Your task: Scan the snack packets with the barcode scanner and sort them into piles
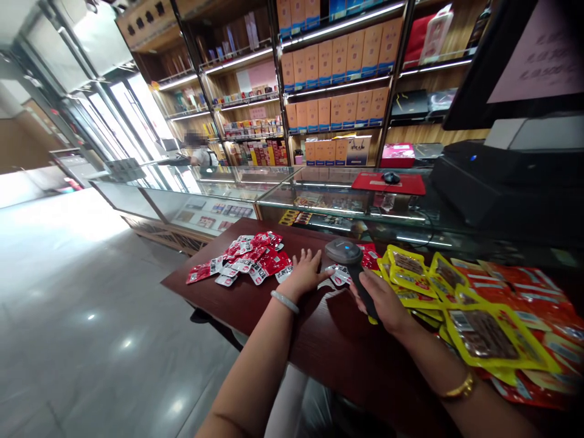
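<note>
My right hand [381, 299] grips the handle of a dark barcode scanner [344, 250], its head tilted over the table. My left hand [306, 274] is open, with fingers spread low over the table or resting on it. Beyond its fingertips and to the left lies a loose pile of small red and white snack packets [255, 258]. Another white-and-red packet [340, 275] lies partly under the scanner, close to my left thumb; whether the thumb touches it I cannot tell. More red packets [370, 255] show just behind the scanner.
Yellow-edged snack packs [486, 334] are heaped on the right of the brown table [314, 359], beside orange-red packs [520, 286]. A glass display counter [283, 191] runs behind, bearing a red mat [410, 184]. A black monitor [483, 67] stands upper right. A person [204, 157] is far back.
</note>
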A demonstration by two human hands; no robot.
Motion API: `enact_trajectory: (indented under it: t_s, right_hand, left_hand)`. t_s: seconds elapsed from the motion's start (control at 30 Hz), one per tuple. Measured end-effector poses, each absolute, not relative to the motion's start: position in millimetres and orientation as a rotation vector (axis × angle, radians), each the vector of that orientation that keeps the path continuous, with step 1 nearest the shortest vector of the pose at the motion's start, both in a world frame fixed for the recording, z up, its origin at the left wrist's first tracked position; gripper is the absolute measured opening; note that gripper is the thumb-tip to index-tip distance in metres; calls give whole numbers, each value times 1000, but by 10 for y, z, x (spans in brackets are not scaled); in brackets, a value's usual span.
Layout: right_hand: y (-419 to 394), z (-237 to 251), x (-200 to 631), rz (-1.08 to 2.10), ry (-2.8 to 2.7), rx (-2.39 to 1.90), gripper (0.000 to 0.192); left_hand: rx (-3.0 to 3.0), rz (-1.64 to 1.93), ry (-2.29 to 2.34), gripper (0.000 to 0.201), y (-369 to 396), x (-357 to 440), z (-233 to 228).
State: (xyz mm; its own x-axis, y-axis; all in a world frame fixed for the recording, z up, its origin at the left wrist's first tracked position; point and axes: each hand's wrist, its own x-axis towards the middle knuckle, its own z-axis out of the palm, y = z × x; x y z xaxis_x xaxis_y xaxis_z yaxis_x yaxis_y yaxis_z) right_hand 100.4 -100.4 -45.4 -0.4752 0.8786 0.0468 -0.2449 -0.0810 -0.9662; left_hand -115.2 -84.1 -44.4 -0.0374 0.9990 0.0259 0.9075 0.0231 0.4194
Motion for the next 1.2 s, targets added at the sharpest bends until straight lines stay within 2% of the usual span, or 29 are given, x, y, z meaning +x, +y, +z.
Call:
enact_trajectory:
  t_s: [0.13, 0.3, 0.43, 0.63, 0.8, 0.93, 1.0, 1.2]
  right_hand:
    - [-1005, -473, 1009, 1701, -1320, -759, 37]
    - [-994, -494, 1011, 1708, -1331, -777, 38]
    - [-993, -489, 1005, 1698, -1344, -780, 38]
    - [-987, -467, 999, 1656, -1390, -738, 38]
    - [-978, -487, 1008, 1657, -1394, -737, 38]
    - [-984, -483, 1008, 1662, -1389, -729, 38]
    - [-989, -470, 1006, 1668, -1377, -735, 38]
    - [-993, -442, 1001, 1689, -1346, -736, 40]
  left_hand:
    - [1841, 380, 2297, 85, -943, -1121, -376]
    - [1791, 231, 2313, 88, -972, -1137, -392]
    - [1838, 358, 2282, 89, -892, -1125, -462]
    - [1992, 643, 2237, 67, -793, -1225, -459]
    - [1820, 437, 2574, 55, -900, -1339, -349]
    - [1802, 382, 2598, 57, -922, -1303, -326]
    - [1774, 445, 2528, 54, -898, -1271, -323]
    - [1646, 739, 2387, 31, -832, -1254, -336]
